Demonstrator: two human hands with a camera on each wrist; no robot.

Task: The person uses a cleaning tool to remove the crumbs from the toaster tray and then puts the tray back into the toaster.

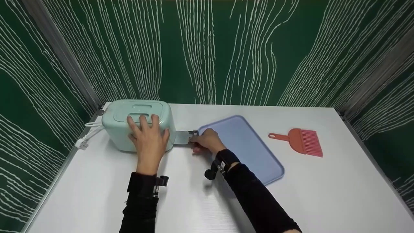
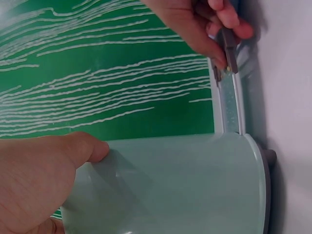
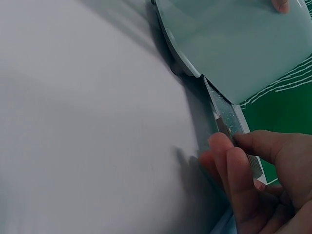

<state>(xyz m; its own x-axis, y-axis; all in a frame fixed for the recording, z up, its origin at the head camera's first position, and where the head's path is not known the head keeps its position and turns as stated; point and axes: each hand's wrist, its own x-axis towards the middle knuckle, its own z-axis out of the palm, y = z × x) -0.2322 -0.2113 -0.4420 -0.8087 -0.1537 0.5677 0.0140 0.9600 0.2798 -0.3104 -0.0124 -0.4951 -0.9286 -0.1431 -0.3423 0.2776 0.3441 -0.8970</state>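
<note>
A mint-green toaster (image 1: 139, 126) stands at the back left with two slots in its top. My left hand (image 1: 148, 139) holds it from the front, fingers bent over the top near the front slot and thumb (image 2: 90, 148) against its upper side. A flat crumb tray (image 1: 181, 137) sticks out of the toaster's right end, low over the table; small crumbs show on it in the right wrist view. My right hand (image 1: 208, 140) pinches the dark ribbed handle (image 3: 224, 126) at the tray's outer end between thumb and fingers.
A blue-lavender rectangular tray (image 1: 252, 152) lies right of the crumb tray, partly under my right arm. Farther right lies an orange-red brush with a dustpan-like head (image 1: 297, 140). The toaster's white cord and plug (image 1: 82, 142) rest at the left edge. Green walls surround the white table (image 1: 187, 200).
</note>
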